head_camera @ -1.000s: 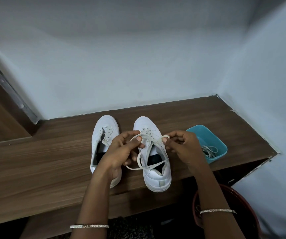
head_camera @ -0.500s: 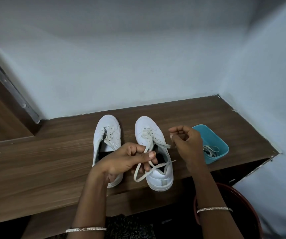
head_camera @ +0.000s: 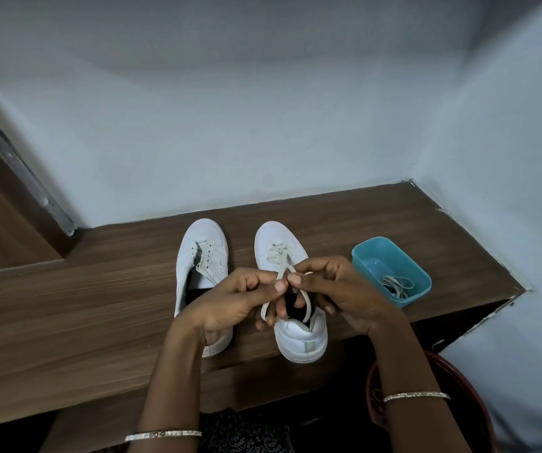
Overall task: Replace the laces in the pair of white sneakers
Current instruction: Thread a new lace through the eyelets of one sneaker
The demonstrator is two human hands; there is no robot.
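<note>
White lace [head_camera: 283, 271] is being pinched by the left hand [head_camera: 230, 300] and right hand [head_camera: 341, 294] over the right sneaker [head_camera: 291, 289], at the bench's [head_camera: 83, 305] 6 o'clock edge. Pulling hard could be tipping it off.

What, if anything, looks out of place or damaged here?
Little stands out. The left sneaker has no lace, its eyelets bare and tongue slumped aside, as the task would explain. The hands pinch the lace over the right sneaker. The shelf edge looks chipped at its right corner.
</note>
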